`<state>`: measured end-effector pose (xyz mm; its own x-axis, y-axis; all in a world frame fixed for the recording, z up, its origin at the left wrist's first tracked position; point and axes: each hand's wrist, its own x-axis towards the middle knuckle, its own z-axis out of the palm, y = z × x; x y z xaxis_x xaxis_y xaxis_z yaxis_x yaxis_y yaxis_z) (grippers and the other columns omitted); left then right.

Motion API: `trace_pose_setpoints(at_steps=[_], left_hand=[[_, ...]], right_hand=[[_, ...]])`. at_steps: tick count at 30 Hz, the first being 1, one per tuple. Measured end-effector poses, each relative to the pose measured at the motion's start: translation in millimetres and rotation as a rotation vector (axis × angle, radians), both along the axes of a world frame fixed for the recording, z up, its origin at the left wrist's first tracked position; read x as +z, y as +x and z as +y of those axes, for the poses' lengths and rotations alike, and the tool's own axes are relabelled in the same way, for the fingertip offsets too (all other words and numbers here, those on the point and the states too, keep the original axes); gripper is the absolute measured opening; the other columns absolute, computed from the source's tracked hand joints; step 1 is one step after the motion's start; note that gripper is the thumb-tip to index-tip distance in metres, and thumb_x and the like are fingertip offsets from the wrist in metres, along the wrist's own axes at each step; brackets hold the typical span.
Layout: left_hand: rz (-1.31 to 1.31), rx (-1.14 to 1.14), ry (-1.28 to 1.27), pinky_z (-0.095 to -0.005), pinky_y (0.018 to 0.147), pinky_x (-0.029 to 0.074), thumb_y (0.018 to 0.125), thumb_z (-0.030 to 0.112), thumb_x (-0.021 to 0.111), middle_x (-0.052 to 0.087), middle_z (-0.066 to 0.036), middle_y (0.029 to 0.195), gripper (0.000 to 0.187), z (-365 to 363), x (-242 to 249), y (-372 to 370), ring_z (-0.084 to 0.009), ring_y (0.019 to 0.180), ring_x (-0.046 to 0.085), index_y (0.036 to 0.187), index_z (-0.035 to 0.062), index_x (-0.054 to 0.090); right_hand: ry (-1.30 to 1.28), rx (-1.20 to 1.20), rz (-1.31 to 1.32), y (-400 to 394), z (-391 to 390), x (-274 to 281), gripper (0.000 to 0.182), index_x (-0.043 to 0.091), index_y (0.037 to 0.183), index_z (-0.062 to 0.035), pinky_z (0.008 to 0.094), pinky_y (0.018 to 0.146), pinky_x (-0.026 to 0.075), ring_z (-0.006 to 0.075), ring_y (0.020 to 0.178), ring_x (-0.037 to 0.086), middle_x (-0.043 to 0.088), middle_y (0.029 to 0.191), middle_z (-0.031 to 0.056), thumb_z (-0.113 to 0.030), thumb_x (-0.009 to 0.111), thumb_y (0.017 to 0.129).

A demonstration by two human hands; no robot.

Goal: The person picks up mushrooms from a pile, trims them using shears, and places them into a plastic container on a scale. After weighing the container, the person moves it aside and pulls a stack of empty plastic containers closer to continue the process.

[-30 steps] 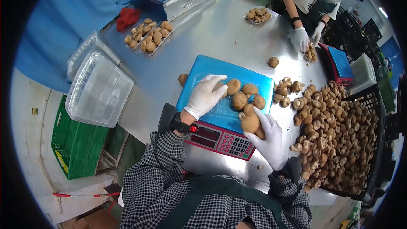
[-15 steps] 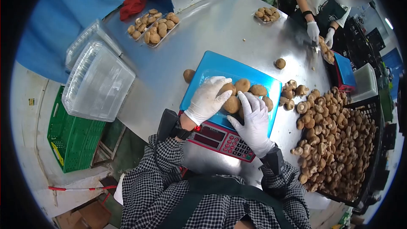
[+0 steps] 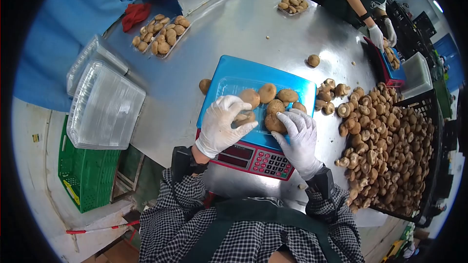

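Observation:
A blue-topped scale (image 3: 304,87) with a red keypad front stands on the metal table before me. On it lies a clear plastic tray (image 3: 225,85) with several brown mushrooms (image 3: 267,93) in it. My left hand (image 3: 222,125), in a white glove, curls its thumb and fingers around a mushroom (image 3: 246,118) at the tray's left side. My right hand (image 3: 298,139), gloved too, pinches another mushroom (image 3: 274,122) near the tray's front right. Parts of both held mushrooms are hidden by fingers.
Loose mushrooms (image 3: 385,151) spill from a black crate (image 3: 429,102) at right. Stacked clear trays (image 3: 105,107) stand at left above a green crate (image 3: 90,180). Filled trays (image 3: 165,39) sit at the back. Across the table a person's gloved hands (image 3: 376,36) work over another scale (image 3: 397,74).
My hands have moved apart slightly, and the left now has its fingers around a mushroom at the tray's left. The view has shifted. Across the table, the person's hands and mushrooms are now over their scale.

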<state>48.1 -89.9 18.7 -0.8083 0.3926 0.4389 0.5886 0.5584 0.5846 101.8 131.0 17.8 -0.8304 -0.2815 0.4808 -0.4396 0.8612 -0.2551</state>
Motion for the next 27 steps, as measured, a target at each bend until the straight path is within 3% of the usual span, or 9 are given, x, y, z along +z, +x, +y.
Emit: trace_pose_setpoints(at_steps=[6,9,11,13,15,19,21,25,27], left_hand=[[-0.112,-0.095,-0.039,-0.0396,0.084,0.048,0.076,0.032,0.075,0.062,-0.011,0.102,0.041,-11.1,-5.4,1.6,-0.0294,0.095,0.060,0.106,0.0067,0.063],[-0.248,-0.099,0.086,-0.0378,0.080,0.050,0.081,0.032,0.072,0.064,-0.013,0.097,0.038,-7.7,-1.2,2.0,-0.0285,0.090,0.063,0.105,0.0049,0.062],[-0.644,0.052,0.098,-0.0359,0.077,0.051,0.084,0.031,0.070,0.065,-0.013,0.090,0.035,-5.4,5.0,0.3,-0.0280,0.085,0.064,0.105,0.0040,0.062],[-0.629,0.070,0.114,-0.0342,0.073,0.051,0.085,0.029,0.069,0.064,-0.011,0.087,0.031,-3.0,-0.7,-1.5,-0.0264,0.080,0.065,0.100,0.0024,0.063],[-0.134,0.067,-0.009,-0.0327,0.069,0.051,0.085,0.028,0.069,0.064,-0.010,0.086,0.028,-0.8,-12.8,-5.8,-0.0247,0.076,0.065,0.093,0.0016,0.063],[-0.133,0.101,-0.081,-0.0389,0.064,0.049,0.086,0.035,0.066,0.063,-0.012,0.082,0.031,5.5,-9.6,-1.5,-0.0305,0.073,0.063,0.086,0.0044,0.064],[-0.231,0.144,0.032,-0.0329,0.068,0.049,0.087,0.022,0.068,0.063,-0.011,0.084,0.019,11.1,-5.4,0.4,-0.0258,0.073,0.063,0.089,0.0042,0.063],[-0.250,0.163,0.040,-0.0300,0.062,0.044,0.089,0.016,0.064,0.056,-0.006,0.075,0.015,13.2,-12.4,0.9,-0.0144,0.063,0.050,0.087,0.0033,0.057],[-0.280,0.185,0.052,-0.0284,0.062,0.043,0.090,0.016,0.063,0.053,-0.003,0.073,0.015,12.4,-11.4,2.7,-0.0107,0.065,0.047,0.087,0.0028,0.057]], right_hand=[[-0.107,0.045,-0.002,-2.5,1.1,-2.1,0.052,0.058,0.118,-0.0122,0.0417,0.094,0.040,0.0282,0.110,0.052,0.056,0.111,0.0066,-0.015,0.077,0.069],[-0.176,0.085,-0.049,-7.6,-0.8,-4.8,0.049,0.059,0.116,-0.0121,0.0414,0.094,0.041,0.0286,0.109,0.052,0.057,0.112,0.0066,-0.015,0.076,0.071],[-0.191,0.045,-0.077,-8.9,0.7,-5.6,0.047,0.060,0.116,-0.0130,0.0408,0.094,0.041,0.0288,0.109,0.051,0.057,0.112,0.0064,-0.015,0.076,0.072],[-0.161,0.015,-0.085,-4.7,-0.8,-1.9,0.047,0.061,0.117,-0.0142,0.0413,0.095,0.041,0.0289,0.109,0.050,0.056,0.114,0.0064,-0.016,0.076,0.072],[-0.053,-0.029,-0.041,-3.2,-1.1,0.7,0.048,0.061,0.118,-0.0152,0.0426,0.094,0.040,0.0288,0.109,0.049,0.055,0.114,0.0064,-0.017,0.075,0.073],[-0.056,-0.004,-0.057,-4.0,-2.3,-1.6,0.045,0.061,0.118,-0.0150,0.0440,0.094,0.037,0.0281,0.110,0.049,0.054,0.114,0.0065,-0.020,0.073,0.075],[-0.085,0.026,-0.041,-4.7,-1.7,-3.8,0.043,0.060,0.118,-0.0142,0.0440,0.095,0.037,0.0280,0.111,0.048,0.054,0.113,0.0068,-0.021,0.071,0.077],[-0.111,0.012,-0.036,-0.8,-1.7,-5.5,0.046,0.056,0.122,-0.0135,0.0451,0.099,0.037,0.0286,0.116,0.047,0.053,0.118,0.0082,-0.023,0.069,0.079],[-0.178,0.024,-0.039,6.8,4.1,1.3,0.046,0.055,0.122,-0.0124,0.0462,0.101,0.037,0.0296,0.119,0.046,0.051,0.121,0.0087,-0.023,0.068,0.080]])
